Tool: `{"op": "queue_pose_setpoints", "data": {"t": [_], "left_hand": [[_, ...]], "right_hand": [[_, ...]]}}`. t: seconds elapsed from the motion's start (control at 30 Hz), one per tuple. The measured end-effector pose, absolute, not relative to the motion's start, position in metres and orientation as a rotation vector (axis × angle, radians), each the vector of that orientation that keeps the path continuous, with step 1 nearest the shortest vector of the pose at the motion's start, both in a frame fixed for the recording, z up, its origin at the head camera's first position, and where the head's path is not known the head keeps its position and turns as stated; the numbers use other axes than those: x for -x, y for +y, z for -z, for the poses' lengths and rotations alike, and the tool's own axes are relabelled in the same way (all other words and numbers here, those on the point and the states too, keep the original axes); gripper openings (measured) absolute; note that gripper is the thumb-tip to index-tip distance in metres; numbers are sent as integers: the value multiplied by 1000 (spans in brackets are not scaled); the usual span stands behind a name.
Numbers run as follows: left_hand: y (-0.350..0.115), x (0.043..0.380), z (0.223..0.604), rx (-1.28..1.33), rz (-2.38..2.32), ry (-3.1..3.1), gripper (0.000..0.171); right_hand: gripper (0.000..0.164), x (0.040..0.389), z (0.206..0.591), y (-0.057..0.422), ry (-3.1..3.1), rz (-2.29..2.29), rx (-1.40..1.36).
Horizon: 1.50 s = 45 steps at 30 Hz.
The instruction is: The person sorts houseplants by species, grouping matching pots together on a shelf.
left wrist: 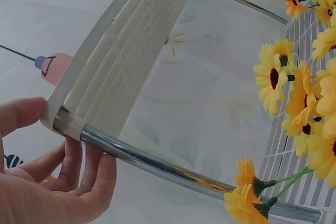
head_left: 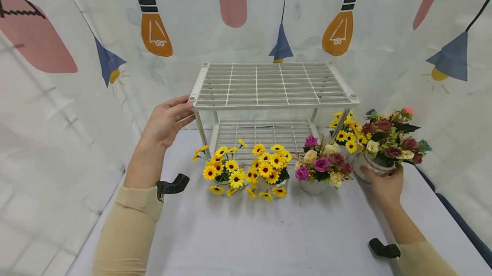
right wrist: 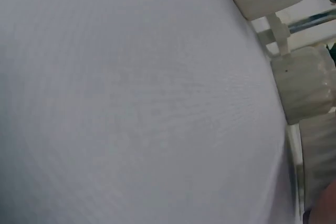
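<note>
Your left hand [head_left: 169, 120] pinches the near left corner of the white rack [head_left: 274, 107]; in the left wrist view the thumb side lies along the outer edge and the other fingers bend beneath, near the metal post [left wrist: 152, 164]. The palm is cut off by that view's lower left corner.

Your right hand [head_left: 387, 185] is curled round the white pot [head_left: 362, 165] of mixed flowers [head_left: 396, 139], beside the rack's right end. The blooms lean over it, and the far fingers are hard to make out. You can't tell clearly whether the pot touches the tabletop [head_left: 269, 237].

Along the rack's front stand two pots of yellow flowers, the left bunch [head_left: 226, 169] and the middle bunch [head_left: 270, 167], then a pot of purple and cream roses [head_left: 322, 164]. Petals cover much of the two yellow bunches' pots and hide part of the lower shelf [head_left: 265, 128]. Another yellow bunch [head_left: 350, 136] sits behind the right front post, its pot mostly hidden.

The right wrist view is mainly tabletop; white pots [right wrist: 304, 83] are cropped at its right edge, with a blurred patch of skin in the corner.
</note>
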<state>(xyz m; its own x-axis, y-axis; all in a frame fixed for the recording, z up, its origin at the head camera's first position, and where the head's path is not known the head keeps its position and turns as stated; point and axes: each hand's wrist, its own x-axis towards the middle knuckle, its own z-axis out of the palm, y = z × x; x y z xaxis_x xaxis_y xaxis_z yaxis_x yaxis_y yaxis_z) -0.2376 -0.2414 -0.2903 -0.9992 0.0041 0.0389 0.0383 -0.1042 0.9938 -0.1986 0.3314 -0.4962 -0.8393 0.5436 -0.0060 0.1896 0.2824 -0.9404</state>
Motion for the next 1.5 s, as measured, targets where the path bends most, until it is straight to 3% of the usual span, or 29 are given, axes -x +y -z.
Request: {"op": "queue_pose_setpoints", "data": {"t": [0.63, 1.23, 1.5], "left_hand": [[-240, 239, 293, 77, 2327, -2051, 61], [-237, 238, 294, 66, 2323, -2042, 60], [-237, 237, 293, 50, 2315, -2035, 62]], "right_hand": [[97, 179, 418, 310, -1982, -1553, 496], [77, 182, 323, 261, -1773, -1381, 99], [70, 183, 287, 222, -1472, -1634, -127]]}}
